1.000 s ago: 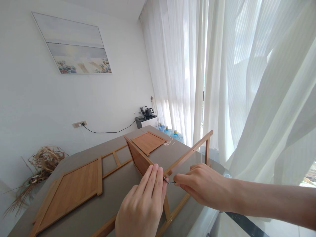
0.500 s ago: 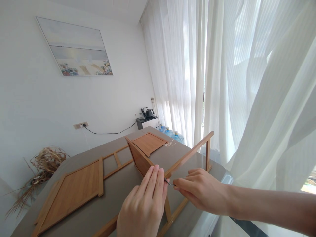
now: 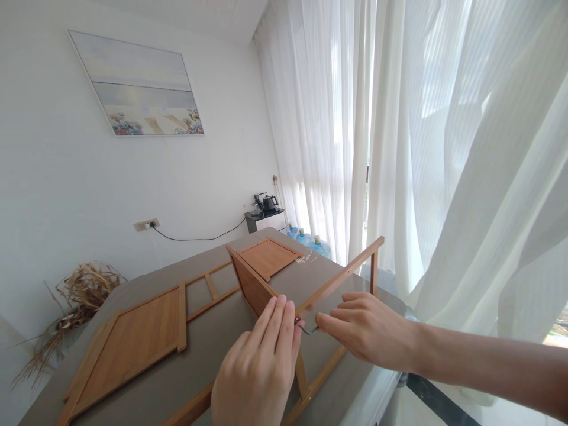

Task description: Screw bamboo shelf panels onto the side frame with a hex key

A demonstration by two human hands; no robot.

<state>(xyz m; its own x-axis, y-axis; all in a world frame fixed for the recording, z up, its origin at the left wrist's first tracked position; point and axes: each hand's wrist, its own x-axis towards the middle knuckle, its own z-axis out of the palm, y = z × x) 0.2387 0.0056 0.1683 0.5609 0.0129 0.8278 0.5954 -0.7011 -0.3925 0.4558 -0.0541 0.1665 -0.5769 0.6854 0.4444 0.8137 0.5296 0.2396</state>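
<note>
My left hand (image 3: 257,367) is closed over the corner where an upright wooden panel (image 3: 249,279) meets a standing wooden frame (image 3: 344,274). Its fingers lie together on top of the joint and the thumb shows at the side. My right hand (image 3: 364,326) pinches the free end of a bent hex key (image 3: 309,332). The key's other end meets a fastener at the frame's near corner, just right of my left fingers. The lower near part of the frame is partly hidden by my left hand.
On the grey-covered table (image 3: 208,340) lie a large wooden panel (image 3: 135,338), a slatted frame (image 3: 212,288) and another panel (image 3: 270,255). Dried stalks (image 3: 84,296) stand at the left. A kettle (image 3: 269,203) on a cabinet and water bottles (image 3: 317,245) are beyond the far end.
My right hand has moved slightly up and to the right, swinging the free arm of the hex key, so more of it shows. My left hand stays in place on the joint.
</note>
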